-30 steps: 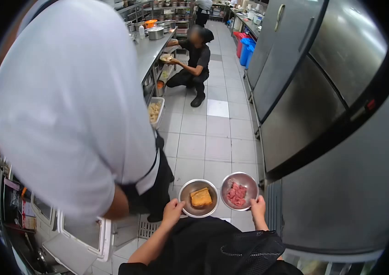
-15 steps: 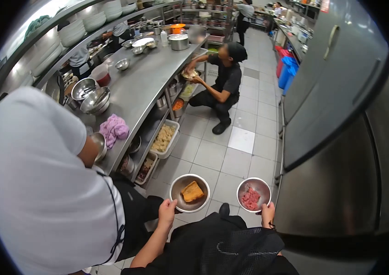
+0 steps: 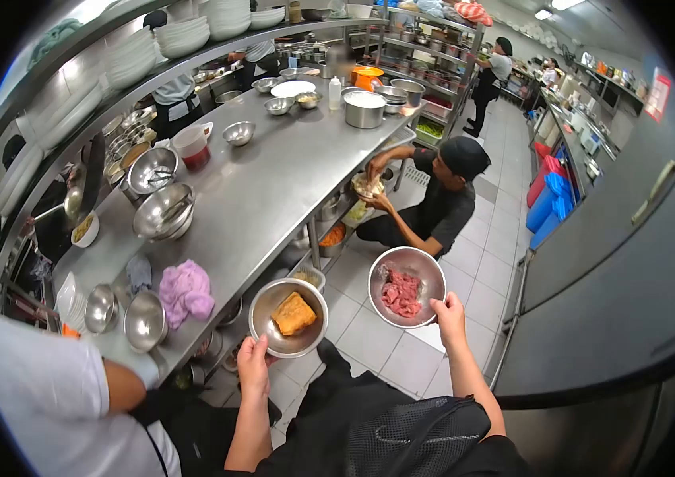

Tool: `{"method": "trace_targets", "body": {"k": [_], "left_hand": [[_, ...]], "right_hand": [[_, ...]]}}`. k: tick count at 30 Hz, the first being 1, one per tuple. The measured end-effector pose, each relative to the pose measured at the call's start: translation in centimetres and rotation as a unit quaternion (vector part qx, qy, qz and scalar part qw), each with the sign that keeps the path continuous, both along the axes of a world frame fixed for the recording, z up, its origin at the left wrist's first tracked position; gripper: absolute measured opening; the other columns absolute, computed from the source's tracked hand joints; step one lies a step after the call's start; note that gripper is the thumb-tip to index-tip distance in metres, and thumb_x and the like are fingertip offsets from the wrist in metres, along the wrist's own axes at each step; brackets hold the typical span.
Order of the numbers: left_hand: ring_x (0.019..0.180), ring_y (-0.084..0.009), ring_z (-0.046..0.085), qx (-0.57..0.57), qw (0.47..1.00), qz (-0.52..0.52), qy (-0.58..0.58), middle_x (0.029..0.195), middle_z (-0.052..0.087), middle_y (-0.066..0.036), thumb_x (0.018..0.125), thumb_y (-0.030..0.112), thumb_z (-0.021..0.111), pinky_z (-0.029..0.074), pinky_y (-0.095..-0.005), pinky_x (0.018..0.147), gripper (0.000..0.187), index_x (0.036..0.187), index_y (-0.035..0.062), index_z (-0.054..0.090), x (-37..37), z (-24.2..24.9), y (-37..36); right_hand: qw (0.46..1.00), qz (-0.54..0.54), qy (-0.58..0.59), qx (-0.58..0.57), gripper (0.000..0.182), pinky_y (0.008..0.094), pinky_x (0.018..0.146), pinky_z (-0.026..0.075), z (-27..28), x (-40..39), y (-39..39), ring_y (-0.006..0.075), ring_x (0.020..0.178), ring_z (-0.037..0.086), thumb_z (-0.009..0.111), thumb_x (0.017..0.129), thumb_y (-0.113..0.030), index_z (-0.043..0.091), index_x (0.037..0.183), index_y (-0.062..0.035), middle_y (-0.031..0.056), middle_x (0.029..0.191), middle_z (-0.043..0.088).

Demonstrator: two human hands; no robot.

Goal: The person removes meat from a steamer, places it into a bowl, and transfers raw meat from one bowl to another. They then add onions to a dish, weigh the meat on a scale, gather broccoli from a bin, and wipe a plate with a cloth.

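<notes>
While aloft, bowls (image 3: 288, 318) in hands (image 3: 253, 367).

Long stainless steel counter (image 3: 274, 183) carries a crumpled pink cloth (image 3: 186, 290) and empty steel bowls (image 3: 164, 211). A person in black (image 3: 441, 203) crouches beside it.

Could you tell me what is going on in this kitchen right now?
The person wearing the camera stands in the aisle with a steel bowl in each hand. The left hand grips the bowl with a yellow-brown block; the right hand grips the bowl of raw red meat. Both are beside the long steel counter. A crouching co-worker handles food at a lower shelf, and a person in white stands at the near left.
</notes>
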State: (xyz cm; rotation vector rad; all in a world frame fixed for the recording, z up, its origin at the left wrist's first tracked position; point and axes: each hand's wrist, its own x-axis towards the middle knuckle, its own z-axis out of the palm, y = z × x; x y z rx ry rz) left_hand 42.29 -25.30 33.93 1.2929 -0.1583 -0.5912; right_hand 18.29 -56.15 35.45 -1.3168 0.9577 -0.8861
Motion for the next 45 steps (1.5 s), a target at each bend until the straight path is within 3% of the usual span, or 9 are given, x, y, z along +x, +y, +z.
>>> {"method": "trace_targets", "body": {"k": [12,15,24,27,28,32,39,41,45], "left_hand": [[0.060,-0.0050,0.047,0.007,0.996,0.040,-0.080,0.067,0.048,0.002,0.091,0.022,0.055,0.048,-0.0233,0.056,0.030,0.067,0.0114,0.040,19.0,5.9,-21.3],[0.061,-0.0052,0.048,0.023,0.994,0.055,-0.091,0.067,0.049,0.002,0.091,0.022,0.056,0.049,-0.0244,0.056,0.031,0.067,0.0112,0.040,21.1,6.0,-24.2],[0.062,-0.0068,0.052,0.084,0.979,0.180,-0.044,0.069,0.053,0.000,0.091,0.022,0.056,0.048,-0.0244,0.056,0.026,0.070,0.0110,0.044,24.4,5.7,-31.7],[0.062,-0.0072,0.053,0.068,0.974,0.213,-0.030,0.069,0.053,0.000,0.091,0.024,0.055,0.048,-0.0245,0.057,0.026,0.070,0.0111,0.044,26.4,6.0,-33.7],[0.062,-0.0079,0.053,0.079,0.970,0.229,-0.028,0.069,0.053,0.000,0.090,0.024,0.055,0.048,-0.0250,0.056,0.027,0.070,0.0104,0.045,27.4,5.9,-34.3],[0.062,-0.0084,0.053,0.084,0.968,0.225,-0.075,0.069,0.053,0.000,0.091,0.024,0.055,0.049,-0.0261,0.055,0.028,0.069,0.0089,0.045,33.9,5.7,-37.1],[0.068,-0.0136,0.061,0.100,0.976,0.116,-0.156,0.078,0.060,-0.005,0.091,0.024,0.054,0.053,-0.0288,0.058,0.020,0.084,0.0054,0.054,45.8,6.6,-45.5],[0.059,-0.0123,0.057,0.089,0.981,0.096,-0.143,0.067,0.055,-0.003,0.089,0.023,0.056,0.051,-0.0277,0.049,0.026,0.072,0.0042,0.050,48.5,5.1,-48.2],[0.059,-0.0163,0.061,0.162,0.979,0.042,-0.118,0.066,0.057,-0.007,0.088,0.024,0.056,0.051,-0.0292,0.044,0.028,0.069,0.0035,0.050,52.2,1.2,-51.8]], "right_hand": [[0.998,0.050,0.048,0.000,0.011,0.0202,0.043,0.034,1.9,21.3,-18.4,0.0053,0.049,0.043,0.060,0.079,-0.012,0.049,0.077,-0.0074,-0.0020,0.062,0.049],[0.991,0.109,0.077,0.010,0.013,0.0266,0.043,0.049,0.5,26.7,-22.9,0.0127,0.050,0.055,0.059,0.079,-0.012,0.049,0.080,-0.0031,0.0044,0.067,0.054],[0.953,0.283,0.104,0.030,0.026,0.0290,0.037,0.044,-3.3,43.4,-32.6,0.0158,0.041,0.056,0.061,0.080,-0.015,0.039,0.070,-0.0057,0.0064,0.052,0.052],[0.930,0.341,0.093,0.095,0.027,0.0276,0.042,0.047,-3.0,46.0,-34.8,0.0144,0.049,0.058,0.056,0.089,-0.028,0.050,0.084,-0.0019,0.0079,0.066,0.058],[0.921,0.361,0.091,0.113,0.032,0.0262,0.044,0.048,-2.6,46.4,-35.5,0.0141,0.055,0.059,0.051,0.092,-0.033,0.053,0.098,-0.0007,0.0092,0.078,0.060],[0.922,0.346,0.091,0.144,0.036,0.0261,0.046,0.048,-3.5,46.8,-38.5,0.0145,0.058,0.059,0.049,0.092,-0.034,0.051,0.104,-0.0010,0.0118,0.087,0.060],[0.956,0.249,0.044,0.149,0.026,0.0250,0.047,0.048,-2.2,40.5,-41.6,0.0151,0.057,0.059,0.050,0.093,-0.026,0.053,0.099,-0.0009,0.0097,0.083,0.061],[0.970,0.191,0.053,0.141,0.025,0.0241,0.047,0.048,-1.1,38.5,-41.5,0.0143,0.058,0.059,0.051,0.092,-0.025,0.053,0.101,-0.0018,0.0090,0.080,0.060],[0.978,0.137,0.037,0.155,0.020,0.0245,0.047,0.048,-1.1,36.3,-40.9,0.0139,0.057,0.058,0.049,0.093,-0.022,0.052,0.096,-0.0032,0.0085,0.078,0.061]]}}
